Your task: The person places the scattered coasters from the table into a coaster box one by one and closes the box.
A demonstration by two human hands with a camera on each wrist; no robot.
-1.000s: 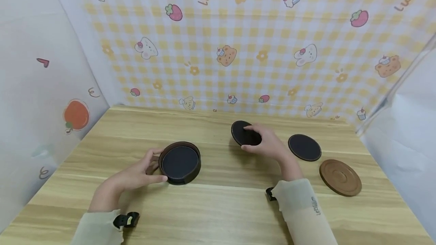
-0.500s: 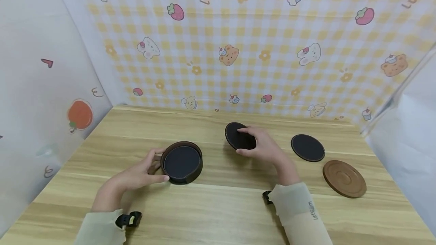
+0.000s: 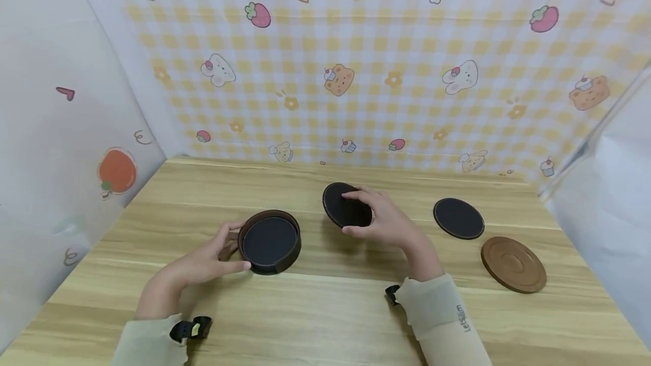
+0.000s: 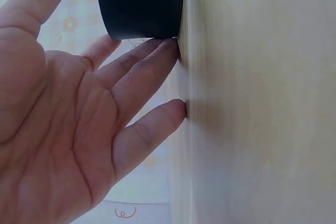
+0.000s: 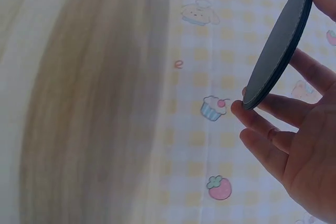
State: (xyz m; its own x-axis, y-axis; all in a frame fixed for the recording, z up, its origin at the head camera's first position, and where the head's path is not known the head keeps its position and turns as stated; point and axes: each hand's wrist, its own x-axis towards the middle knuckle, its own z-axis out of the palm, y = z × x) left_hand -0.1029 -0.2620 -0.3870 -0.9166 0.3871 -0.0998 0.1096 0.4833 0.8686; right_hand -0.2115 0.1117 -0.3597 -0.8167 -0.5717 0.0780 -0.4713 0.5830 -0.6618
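A round dark-brown coaster holder [image 3: 292,260] stands on the table left of centre, with a black coaster [image 3: 270,241] lying inside it. My left hand [image 3: 200,264] grips the holder's left side, thumb at the front and fingers towards the back. The left wrist view shows the holder's dark wall [image 4: 142,3] against those fingers. To the right of the holder, my right hand [image 3: 383,219] holds a black stitched coaster [image 3: 338,208] by its edges, tilted above the table. In the right wrist view this coaster [image 5: 278,48] sits between thumb and fingers; its edge looks layered.
Another black coaster [image 3: 459,218] lies flat at the right of the wooden table [image 3: 315,321]. In front of it lies a brown round wooden disc [image 3: 513,264] with ring grooves. A yellow checked cloth [image 3: 305,44] hangs along the back edge.
My right hand has moved left with the tilted coaster, closer to the holder. My left hand and the holder keep their place.
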